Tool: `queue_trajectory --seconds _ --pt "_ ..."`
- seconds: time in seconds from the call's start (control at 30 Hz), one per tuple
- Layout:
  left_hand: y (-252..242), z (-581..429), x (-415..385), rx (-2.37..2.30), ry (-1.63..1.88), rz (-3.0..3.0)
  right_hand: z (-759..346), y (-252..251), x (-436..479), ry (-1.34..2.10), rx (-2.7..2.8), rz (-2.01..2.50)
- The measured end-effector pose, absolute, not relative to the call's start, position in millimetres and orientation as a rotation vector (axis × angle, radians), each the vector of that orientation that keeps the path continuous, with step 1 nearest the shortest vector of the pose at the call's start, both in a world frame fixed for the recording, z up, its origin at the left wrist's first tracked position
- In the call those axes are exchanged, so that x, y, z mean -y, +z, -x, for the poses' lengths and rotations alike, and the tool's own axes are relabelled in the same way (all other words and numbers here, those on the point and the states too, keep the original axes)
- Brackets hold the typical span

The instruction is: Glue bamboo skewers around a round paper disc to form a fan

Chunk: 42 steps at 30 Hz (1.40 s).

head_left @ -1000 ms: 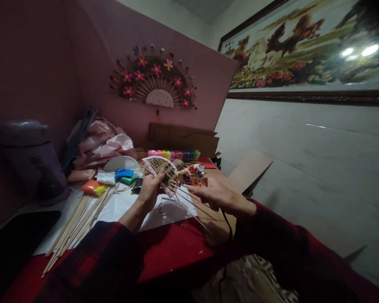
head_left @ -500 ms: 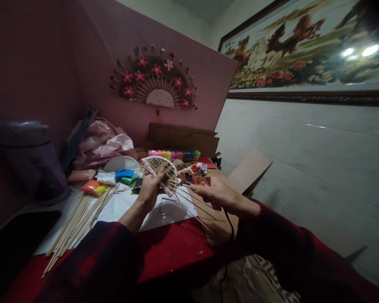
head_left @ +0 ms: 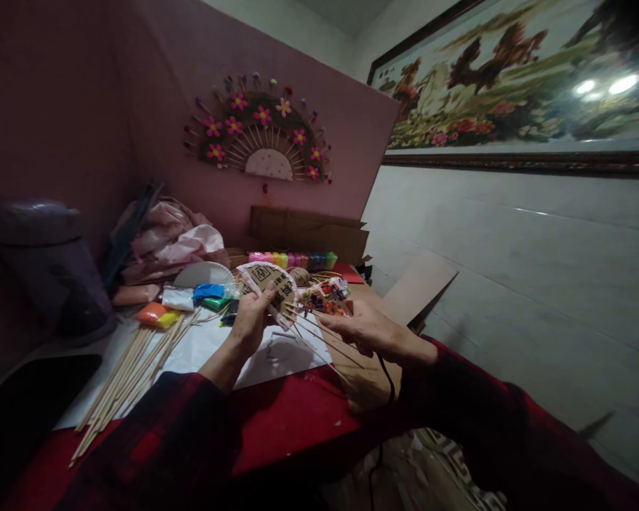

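Note:
My left hand (head_left: 251,321) is closed on a half-round cardboard piece (head_left: 270,280) with black print and a pink dotted edge, held above the table. Thin wooden sticks (head_left: 319,346) fan out from under it toward me. My right hand (head_left: 363,326) has its fingers pinched on one of those sticks, just below a small packet of coloured beads (head_left: 324,297). Both sleeves are dark red plaid.
A bundle of long wooden skewers (head_left: 130,369) lies on white paper (head_left: 213,348) over the red table (head_left: 292,419). Coloured clay packets (head_left: 192,301), a paper plate (head_left: 205,273), a row of clay blocks (head_left: 292,260) and cardboard (head_left: 415,287) stand behind. A finished stick fan (head_left: 258,131) hangs on the pink wall.
My right hand has slid a little down and toward me along the sticks. My left hand keeps the cardboard piece almost still.

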<state>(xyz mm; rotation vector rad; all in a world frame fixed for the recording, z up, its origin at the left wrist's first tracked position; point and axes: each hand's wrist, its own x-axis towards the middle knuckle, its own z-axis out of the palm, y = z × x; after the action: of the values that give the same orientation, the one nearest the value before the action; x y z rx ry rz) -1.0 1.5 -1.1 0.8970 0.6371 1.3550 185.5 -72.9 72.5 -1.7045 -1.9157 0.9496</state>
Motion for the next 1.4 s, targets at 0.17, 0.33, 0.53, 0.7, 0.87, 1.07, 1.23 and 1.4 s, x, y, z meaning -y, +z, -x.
queue_trajectory --seconds 0.17,0.33,0.53,0.7,0.87,1.07,1.23,1.4 --pt "-2 1 -2 -0.64 1.348 -0.903 -185 73 73 0.933 1.905 1.703" --pt "-2 1 -2 -0.633 1.346 -0.915 -185 72 73 0.958 1.906 1.644" --pt "-1 1 -1 -0.63 1.346 -0.913 -187 70 72 0.97 1.86 1.632" --pt "-2 1 -3 -0.622 1.343 -0.902 -190 64 69 1.031 1.833 1.548" --pt "-3 1 -4 -0.628 1.346 -0.863 -190 66 75 1.177 1.669 1.331" --pt "-2 1 -4 -0.64 1.311 -0.851 -192 70 78 1.355 1.641 1.301" --pt "-5 1 -6 -0.607 1.289 -0.84 -198 71 74 1.381 1.56 1.201" --pt "-4 3 -8 -0.627 1.33 -0.757 -228 79 58 1.078 1.503 1.2"
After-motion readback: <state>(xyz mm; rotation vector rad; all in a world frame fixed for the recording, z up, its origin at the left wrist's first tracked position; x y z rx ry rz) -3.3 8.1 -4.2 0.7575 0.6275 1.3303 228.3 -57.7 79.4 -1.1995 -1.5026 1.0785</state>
